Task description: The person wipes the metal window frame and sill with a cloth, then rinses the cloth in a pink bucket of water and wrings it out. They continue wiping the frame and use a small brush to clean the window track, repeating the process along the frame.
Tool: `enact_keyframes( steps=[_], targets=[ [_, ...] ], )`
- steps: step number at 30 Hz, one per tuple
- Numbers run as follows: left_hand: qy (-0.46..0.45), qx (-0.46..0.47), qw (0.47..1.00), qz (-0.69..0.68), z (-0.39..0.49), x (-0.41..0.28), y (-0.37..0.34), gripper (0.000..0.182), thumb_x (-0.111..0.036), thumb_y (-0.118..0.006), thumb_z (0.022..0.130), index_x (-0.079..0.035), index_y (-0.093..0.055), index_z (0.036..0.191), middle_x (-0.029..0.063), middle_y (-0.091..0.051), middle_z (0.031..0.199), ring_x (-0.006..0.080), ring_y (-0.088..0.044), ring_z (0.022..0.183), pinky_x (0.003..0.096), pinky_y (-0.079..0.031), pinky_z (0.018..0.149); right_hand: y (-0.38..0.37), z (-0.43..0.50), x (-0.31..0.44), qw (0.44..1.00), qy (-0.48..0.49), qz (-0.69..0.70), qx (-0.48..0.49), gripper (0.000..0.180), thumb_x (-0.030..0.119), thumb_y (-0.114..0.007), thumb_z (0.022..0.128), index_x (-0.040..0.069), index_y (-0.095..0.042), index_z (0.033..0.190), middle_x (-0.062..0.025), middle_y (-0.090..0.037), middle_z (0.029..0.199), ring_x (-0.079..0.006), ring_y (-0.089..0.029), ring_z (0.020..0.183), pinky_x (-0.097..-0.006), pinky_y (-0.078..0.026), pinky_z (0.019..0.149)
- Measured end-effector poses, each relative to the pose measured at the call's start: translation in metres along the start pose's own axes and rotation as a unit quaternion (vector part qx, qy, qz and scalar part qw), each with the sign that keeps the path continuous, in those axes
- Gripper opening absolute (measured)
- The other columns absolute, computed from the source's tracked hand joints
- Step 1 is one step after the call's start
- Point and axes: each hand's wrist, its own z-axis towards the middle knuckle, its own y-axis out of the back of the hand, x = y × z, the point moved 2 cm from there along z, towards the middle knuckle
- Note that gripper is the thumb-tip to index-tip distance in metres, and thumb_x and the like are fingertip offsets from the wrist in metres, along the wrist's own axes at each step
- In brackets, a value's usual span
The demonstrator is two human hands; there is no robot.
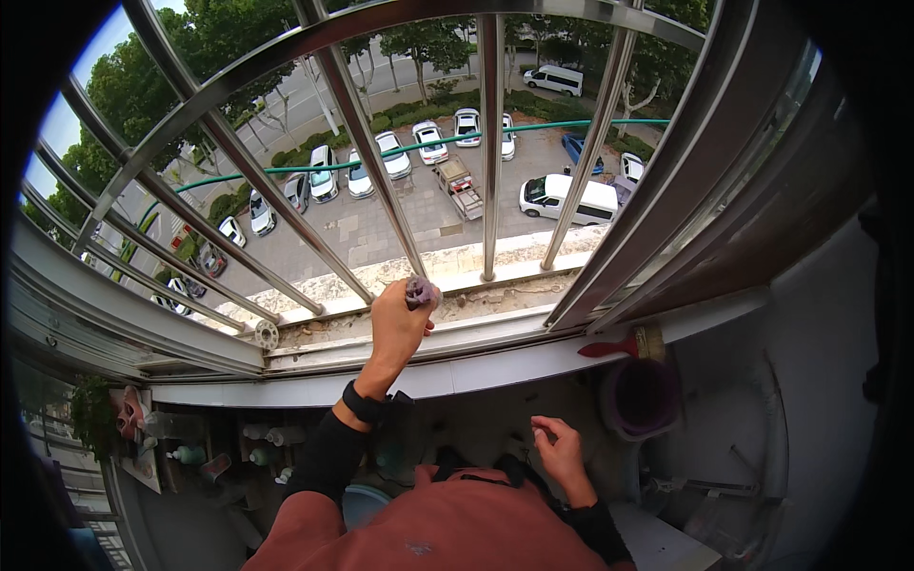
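Observation:
My left hand [401, 320] reaches up to the window and grips a bunched purple cloth [421, 291]. The cloth is at the lower end of a metal security bar [385, 193], just above the gritty outer ledge [493, 300]. Whether it wraps around the bar, I cannot tell. Below the white inner sill [478, 378], my right hand [559, 450] hangs free in front of my body, its fingers loosely curled and holding nothing. A red-handled paintbrush [621, 346] lies at the right end of the sill.
Under the brush stands a purple bucket [641, 400]. Several bottles [264, 446] fill shelves at lower left, near a potted plant [91, 414]. A light-blue basin [363, 505] is partly hidden by my body. Beyond the bars runs a green cable [428, 145], above parked cars far below.

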Motion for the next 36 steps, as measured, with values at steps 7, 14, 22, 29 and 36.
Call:
enact_keyframes(
  steps=[7,14,22,29,36],
  targets=[
    [0.073,0.112,0.989,-0.064,0.051,0.021,-0.119,0.027,-0.017,-0.083,0.092,0.004,-0.071,0.104,0.0113,-0.075,0.081,0.0172,-0.075,0.062,0.0321,-0.063,0.053,0.022,-0.011,-0.018,1.000,-0.019,0.007,-0.014,0.024,0.000,-0.066,0.097,-0.003,-0.075,0.120,-0.0130,-0.075,0.112,-0.0201,-0.074,0.102,-0.0308,-0.061,0.081],
    [0.011,0.006,1.000,-0.013,0.067,-0.046,-0.101,0.018,-0.014,-0.081,0.087,0.000,-0.075,0.096,0.0064,-0.072,0.069,0.0129,-0.068,0.051,0.0302,-0.055,0.046,0.064,-0.015,-0.036,0.999,-0.043,0.007,-0.030,0.025,0.000,-0.064,0.100,-0.003,-0.073,0.123,-0.0111,-0.073,0.116,-0.0173,-0.073,0.102,-0.0301,-0.063,0.078],
    [-0.189,-0.170,0.955,-0.153,0.083,-0.195,-0.026,0.025,-0.022,-0.079,0.100,0.000,-0.077,0.110,0.0059,-0.072,0.076,0.0087,-0.063,0.054,0.0227,-0.051,0.046,0.079,-0.015,-0.023,0.999,-0.009,0.046,0.021,0.025,0.005,-0.066,0.099,-0.002,-0.074,0.122,-0.0124,-0.074,0.117,-0.0203,-0.074,0.099,-0.0313,-0.062,0.081],
    [-0.143,-0.066,0.981,-0.113,-0.073,-0.111,-0.053,0.023,-0.025,-0.063,0.111,-0.005,-0.066,0.102,-0.0051,-0.055,0.067,0.0018,-0.045,0.050,0.0205,-0.032,0.044,0.104,-0.040,-0.044,0.998,-0.041,0.034,-0.022,0.025,0.002,-0.064,0.099,-0.002,-0.075,0.121,-0.0143,-0.074,0.114,-0.0221,-0.075,0.098,-0.0314,-0.062,0.081],
    [0.223,0.244,0.923,-0.197,-0.188,-0.007,-0.143,0.026,-0.026,-0.055,0.114,-0.004,-0.065,0.105,-0.0003,-0.061,0.074,0.0081,-0.054,0.055,0.0245,-0.039,0.050,0.102,-0.066,-0.059,0.991,-0.076,0.026,-0.105,0.027,0.004,-0.065,0.098,-0.002,-0.074,0.123,-0.0135,-0.076,0.111,-0.0203,-0.074,0.095,-0.0312,-0.059,0.080]
  ],
)
